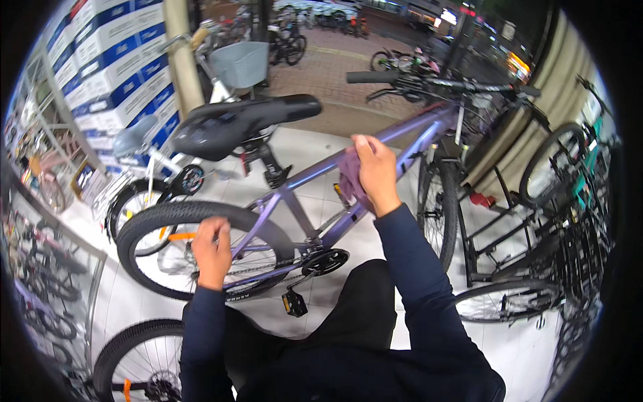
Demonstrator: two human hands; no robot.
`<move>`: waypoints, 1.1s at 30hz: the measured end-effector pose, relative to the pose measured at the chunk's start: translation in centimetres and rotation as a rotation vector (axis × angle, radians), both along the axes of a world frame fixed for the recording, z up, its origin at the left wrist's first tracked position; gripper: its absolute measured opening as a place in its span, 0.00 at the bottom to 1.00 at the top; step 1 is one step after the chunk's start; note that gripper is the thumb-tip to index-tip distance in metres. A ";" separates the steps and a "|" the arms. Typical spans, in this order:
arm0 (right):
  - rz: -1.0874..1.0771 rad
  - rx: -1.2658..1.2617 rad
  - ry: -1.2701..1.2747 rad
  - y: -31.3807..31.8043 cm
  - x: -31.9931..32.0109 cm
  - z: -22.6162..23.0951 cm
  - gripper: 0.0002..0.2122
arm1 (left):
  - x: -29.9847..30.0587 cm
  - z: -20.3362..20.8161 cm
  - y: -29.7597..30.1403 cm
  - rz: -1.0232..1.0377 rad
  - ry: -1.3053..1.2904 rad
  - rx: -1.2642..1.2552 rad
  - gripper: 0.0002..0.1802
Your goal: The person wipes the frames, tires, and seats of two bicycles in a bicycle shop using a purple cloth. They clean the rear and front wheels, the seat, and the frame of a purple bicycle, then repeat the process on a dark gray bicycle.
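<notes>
Dark sleeves [415, 275] are flanking a pedal [295, 303], right hand [378, 171] pinching purple cloth [349, 175], left hand [213, 251] hovering half-curled near a wheel [194, 213], a saddle [234, 122] partly hiding a white bicycle [163, 164].

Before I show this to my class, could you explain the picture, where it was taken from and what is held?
There is no machine: these are a person's two bare hands, seen from a wide fisheye camera worn on the head, so straight edges bend. The right hand holds a crumpled purple cloth beside a purple bicycle with a black saddle. The left hand is in front of the bicycle's black-tyred rear wheel; whether it touches is unclear. The bicycle stands on a white tiled floor.
</notes>
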State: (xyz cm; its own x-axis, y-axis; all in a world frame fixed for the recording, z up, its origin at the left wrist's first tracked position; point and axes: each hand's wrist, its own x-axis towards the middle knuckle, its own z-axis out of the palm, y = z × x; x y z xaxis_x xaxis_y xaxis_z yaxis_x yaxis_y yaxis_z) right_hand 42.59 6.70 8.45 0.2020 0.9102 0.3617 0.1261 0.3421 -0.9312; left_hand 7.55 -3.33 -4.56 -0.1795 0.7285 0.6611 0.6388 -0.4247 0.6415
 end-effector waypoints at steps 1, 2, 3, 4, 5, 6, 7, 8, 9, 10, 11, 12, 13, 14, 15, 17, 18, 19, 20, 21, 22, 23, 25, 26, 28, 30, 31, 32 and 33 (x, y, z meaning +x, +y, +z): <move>0.001 0.034 0.081 0.5 0.1 0.7 0.15 | 0.4 -1.2 -0.9 0.012 0.011 -0.033 0.05; -0.073 0.143 0.020 1.0 0.3 1.3 0.15 | 0.8 -2.4 -1.6 -0.003 0.026 -0.115 0.07; -0.174 0.385 -0.190 1.7 0.3 1.7 0.15 | 1.3 -3.5 -2.1 -0.019 0.045 -0.194 0.08; -0.230 0.352 -0.258 2.1 0.5 1.8 0.15 | 1.7 -4.7 -2.5 0.003 0.065 -0.268 0.12; -0.237 0.445 -0.334 2.6 0.6 1.8 0.14 | 2.0 -5.8 -2.8 0.034 0.075 -0.332 0.17; -0.250 0.360 -0.399 2.8 1.1 1.7 0.14 | 2.0 -6.8 -2.8 0.053 0.120 -0.335 0.21; -0.251 0.337 -0.467 3.0 1.7 1.6 0.14 | 1.8 -7.7 -2.8 0.088 0.141 -0.382 0.25; -0.260 0.283 -0.511 3.0 2.5 1.5 0.13 | 1.2 -8.3 -2.6 0.082 0.138 -0.481 0.29; -0.284 0.324 -0.528 2.9 3.5 1.6 0.13 | 0.7 -8.9 -2.5 0.122 0.283 -0.454 0.25; -0.313 0.331 -0.547 2.7 4.6 1.9 0.13 | 0.0 -9.3 -2.1 0.089 0.207 -0.569 0.21; -0.345 0.292 -0.570 2.5 5.6 2.4 0.13 | -0.6 -9.6 -1.9 0.091 0.127 -0.742 0.18; -0.403 0.327 -0.602 2.5 6.5 3.3 0.13 | -1.0 -10.0 -1.6 0.067 0.114 -0.628 0.13; -0.470 0.444 -0.672 2.5 7.3 4.4 0.13 | -1.5 -10.1 -1.3 0.059 0.149 -0.649 0.13; -0.470 0.558 -0.705 2.7 7.8 5.7 0.12 | -1.6 -10.3 -1.0 0.063 0.153 -0.672 0.15; -0.476 0.612 -0.733 3.0 8.0 7.1 0.12 | -1.8 -10.4 -0.7 0.049 0.155 -0.665 0.17; -0.395 0.700 -0.821 4.0 6.9 9.6 0.12 | -1.6 -10.6 -0.3 0.086 0.185 -0.712 0.19; -0.360 0.745 -0.859 4.5 6.0 10.7 0.11 | -1.5 -10.7 -0.2 0.089 0.186 -0.686 0.20; -0.324 0.656 -0.975 5.2 4.9 11.7 0.12 | -1.3 -10.8 -0.1 0.110 0.176 -0.702 0.20; -0.287 0.572 -1.084 6.2 3.4 12.5 0.12 | -1.2 -10.9 -0.1 0.122 0.153 -0.684 0.20; -0.246 0.575 -1.167 7.3 1.8 13.1 0.13 | -1.0 -10.9 -0.1 0.147 0.118 -0.701 0.21; -0.256 0.425 -1.243 8.6 0.4 13.7 0.13 | -1.0 -11.0 -0.1 0.166 0.157 -0.729 0.22; -0.268 0.368 -1.294 10.1 -0.7 14.5 0.13 | -1.0 -11.0 -0.2 0.197 0.163 -0.738 0.23; -0.286 0.055 -1.251 13.0 -1.4 15.6 0.13 | -1.1 -11.0 -0.2 0.182 0.185 -0.703 0.24; -0.270 -0.041 -1.358 14.0 -1.1 15.7 0.14 | -1.1 -11.1 -0.2 0.197 0.195 -0.689 0.25; -0.263 -0.188 -1.491 15.6 -0.6 15.5 0.16 | -1.1 -11.2 -0.2 0.187 0.204 -0.675 0.26; -0.252 -0.259 -1.554 15.8 0.1 15.2 0.16 | -1.1 -11.4 -0.1 0.227 0.310 -0.699 0.28; -0.258 -0.193 -1.618 15.0 0.9 14.8 0.16 | -1.1 -11.5 -0.1 0.247 0.363 -0.701 0.28; -0.187 -0.174 -1.805 14.1 1.5 15.2 0.16 | -1.0 -11.6 0.0 0.238 0.361 -0.721 0.28; -0.098 -0.026 -1.824 12.5 2.7 15.6 0.21 | -0.9 -11.6 0.0 0.256 0.429 -0.723 0.26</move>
State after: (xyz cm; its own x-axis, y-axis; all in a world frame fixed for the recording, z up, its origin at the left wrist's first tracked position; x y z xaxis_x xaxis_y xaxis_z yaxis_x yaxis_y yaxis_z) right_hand 45.24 19.21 24.06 -0.3365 0.9291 0.1532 0.8904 0.2610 0.3729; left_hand 6.62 -3.38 -16.15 -0.2365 0.9664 0.1011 0.9067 0.1821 0.3804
